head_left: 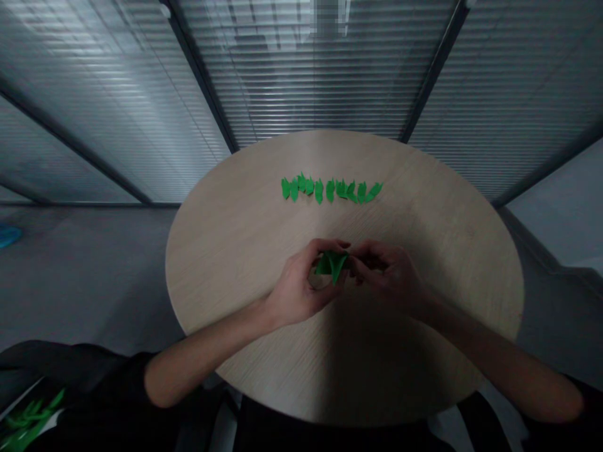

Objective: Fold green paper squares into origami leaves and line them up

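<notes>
Between my two hands, over the near middle of the round table, is a piece of folded green paper [333,265] with pointed flaps. My left hand [304,279] curls around it from the left, thumb below and fingers above. From the right, my right hand [389,273] pinches the paper's edge with its fingertips. Beyond the hands, a row of small folded green paper pieces [331,189] lies on the table, several of them touching or overlapping.
The round wooden table [226,251] reaches to a glass wall with blinds [320,94] behind it. At the lower left, more green paper pieces [32,417] lie beside my left arm. A blue object [8,236] is on the floor at the far left.
</notes>
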`<state>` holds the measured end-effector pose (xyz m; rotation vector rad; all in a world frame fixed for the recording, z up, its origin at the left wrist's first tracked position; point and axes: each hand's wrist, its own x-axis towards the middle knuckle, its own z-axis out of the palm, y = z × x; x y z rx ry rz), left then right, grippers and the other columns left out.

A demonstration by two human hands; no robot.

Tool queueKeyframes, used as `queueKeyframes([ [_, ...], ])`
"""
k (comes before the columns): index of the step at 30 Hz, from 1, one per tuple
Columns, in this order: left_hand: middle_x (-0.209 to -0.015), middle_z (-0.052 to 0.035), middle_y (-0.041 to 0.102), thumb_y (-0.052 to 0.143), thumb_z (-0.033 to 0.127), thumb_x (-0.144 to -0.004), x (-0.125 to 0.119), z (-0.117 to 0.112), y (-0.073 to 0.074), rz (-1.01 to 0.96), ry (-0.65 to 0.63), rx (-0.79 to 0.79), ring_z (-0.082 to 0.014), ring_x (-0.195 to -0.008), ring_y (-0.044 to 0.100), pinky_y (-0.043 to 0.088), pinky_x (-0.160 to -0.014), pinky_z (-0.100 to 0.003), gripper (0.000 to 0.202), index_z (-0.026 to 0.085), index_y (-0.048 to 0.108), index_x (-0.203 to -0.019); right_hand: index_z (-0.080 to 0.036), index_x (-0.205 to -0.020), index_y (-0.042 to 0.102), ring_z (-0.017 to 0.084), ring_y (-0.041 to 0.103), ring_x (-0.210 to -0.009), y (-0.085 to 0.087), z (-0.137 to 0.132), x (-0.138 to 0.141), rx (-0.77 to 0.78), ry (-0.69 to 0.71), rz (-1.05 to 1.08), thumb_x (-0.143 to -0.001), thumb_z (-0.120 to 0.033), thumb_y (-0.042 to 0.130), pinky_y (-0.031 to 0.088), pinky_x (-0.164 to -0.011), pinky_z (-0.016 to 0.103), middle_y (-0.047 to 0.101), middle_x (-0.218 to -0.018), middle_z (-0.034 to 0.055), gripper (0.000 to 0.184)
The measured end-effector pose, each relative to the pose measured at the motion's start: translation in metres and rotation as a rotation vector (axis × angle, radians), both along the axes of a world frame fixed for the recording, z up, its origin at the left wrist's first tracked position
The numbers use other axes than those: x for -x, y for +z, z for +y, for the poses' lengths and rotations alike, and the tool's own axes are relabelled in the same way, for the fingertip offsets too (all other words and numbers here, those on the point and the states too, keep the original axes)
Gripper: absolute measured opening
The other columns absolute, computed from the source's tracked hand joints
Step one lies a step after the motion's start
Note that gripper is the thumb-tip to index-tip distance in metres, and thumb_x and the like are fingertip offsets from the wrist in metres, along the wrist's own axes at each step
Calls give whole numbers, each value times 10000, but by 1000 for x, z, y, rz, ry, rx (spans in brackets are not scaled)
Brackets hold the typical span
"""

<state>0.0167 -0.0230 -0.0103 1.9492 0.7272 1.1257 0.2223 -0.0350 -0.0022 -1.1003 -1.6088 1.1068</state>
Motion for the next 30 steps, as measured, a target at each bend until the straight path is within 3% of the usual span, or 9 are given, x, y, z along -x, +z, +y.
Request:
queueKeyframes([
  [8, -1474, -151, 627, 684, 85, -876, 2, 1, 6, 34, -43, -11, -276, -1333, 635, 522, -1129, -477, 528, 232, 555, -1367, -183, -943, 744, 123, 642, -607, 0, 1, 1, 41, 36, 24, -927, -398, 718, 528, -566, 239, 725, -745, 23, 217],
  [18, -1510, -152, 594, 707, 50, -819, 4, 1, 3, 71, -48, -105, -290, -1372, 602, 510, -1156, -447, 724, 235, 509, -1490, -188, -855, 725, 112, 644, -581, 7, 0, 3, 39, 30, 87, -882, -286, 719, 526, -545, 220, 720, -724, 11, 102],
  [30, -1585, -179, 502, 662, 77, -869, 1, 3, 3, 65, -101, -232, -326, -1434, 546, 517, -1173, -539, 793, 251, 385, -1590, -191, -947, 750, 117, 684, -587, 2, 2, 2, -14, 32, 53, -888, -243, 687, 556, -547, 217, 770, -786, 25, 101],
])
